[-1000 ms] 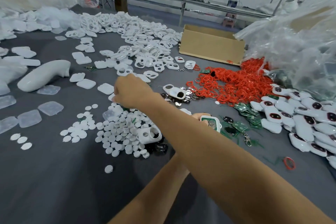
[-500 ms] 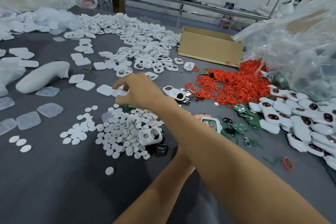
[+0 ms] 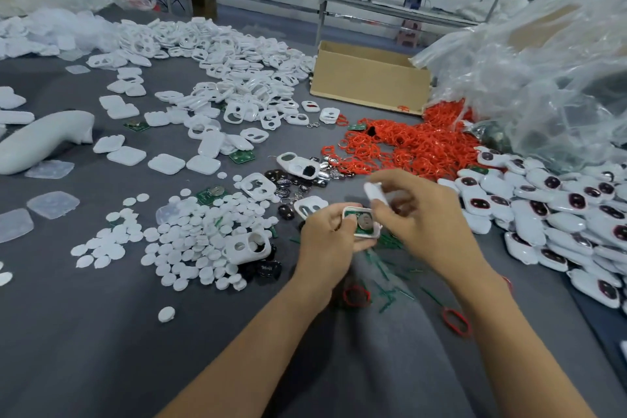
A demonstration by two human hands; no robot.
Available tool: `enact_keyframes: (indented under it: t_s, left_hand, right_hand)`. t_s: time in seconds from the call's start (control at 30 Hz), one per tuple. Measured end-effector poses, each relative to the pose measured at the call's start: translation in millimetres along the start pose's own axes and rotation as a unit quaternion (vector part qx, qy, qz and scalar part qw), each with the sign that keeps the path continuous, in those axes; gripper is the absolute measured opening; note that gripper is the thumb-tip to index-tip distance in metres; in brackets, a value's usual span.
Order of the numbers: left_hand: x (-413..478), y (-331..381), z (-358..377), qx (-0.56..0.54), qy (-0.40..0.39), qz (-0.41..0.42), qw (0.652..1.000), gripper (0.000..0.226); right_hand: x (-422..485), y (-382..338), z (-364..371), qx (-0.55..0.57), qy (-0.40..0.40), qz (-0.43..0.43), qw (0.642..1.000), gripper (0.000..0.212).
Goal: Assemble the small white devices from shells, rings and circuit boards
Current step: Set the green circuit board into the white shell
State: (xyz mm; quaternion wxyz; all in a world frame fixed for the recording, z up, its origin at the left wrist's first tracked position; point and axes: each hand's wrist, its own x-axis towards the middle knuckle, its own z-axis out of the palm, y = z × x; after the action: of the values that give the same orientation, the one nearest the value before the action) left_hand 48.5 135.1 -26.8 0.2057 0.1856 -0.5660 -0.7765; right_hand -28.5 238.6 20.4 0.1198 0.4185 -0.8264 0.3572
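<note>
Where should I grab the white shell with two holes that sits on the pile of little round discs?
Come from above and pinch the shell across its two long outer walls, thumb one side, finger the other. It rests on top of the discs, so those walls stand clear. Hooking a fingertip through a hole would probably work too.

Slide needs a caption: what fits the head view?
Left hand holds a board-filled shell; right hand pinches a white piece above it.
</note>
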Motion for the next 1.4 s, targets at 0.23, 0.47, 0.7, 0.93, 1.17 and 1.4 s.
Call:
enact_keyframes:
  t_s: [0.23,0.47,0.7,0.93,1.17,1.4]
  left_hand:
    - [0,-2,1,-0.001,-0.013,-0.010,1.000,0.026]
    - [2,-1,1,-0.001,-0.001,-0.016,1.000,0.024]
    - [2,0,-2,-0.047,-0.033,-0.024,0.998,0.023]
    - [5,-3,-2,-0.047,-0.024,-0.034,0.998,0.024]
    - [6,-4,-3,-0.042,-0.025,-0.037,0.998,0.028]
    - [7,-2,-5,-0.057,-0.038,-0.064,0.996,0.027]
  right_hand:
    - [-10,21,5,-0.002,-0.067,0.072,0.995,0.014]
    - [-12,24,-10,0.291,-0.036,0.212,0.932,0.007]
    - [-12,3,13,0.415,0.008,0.274,0.868,0.009]
    - [-12,5,17,0.395,0.030,0.305,0.866,0.011]
    - [-14,8,16,0.401,0.014,0.312,0.861,0.011]
    - [-14,8,15,0.398,0.009,0.313,0.862,0.015]
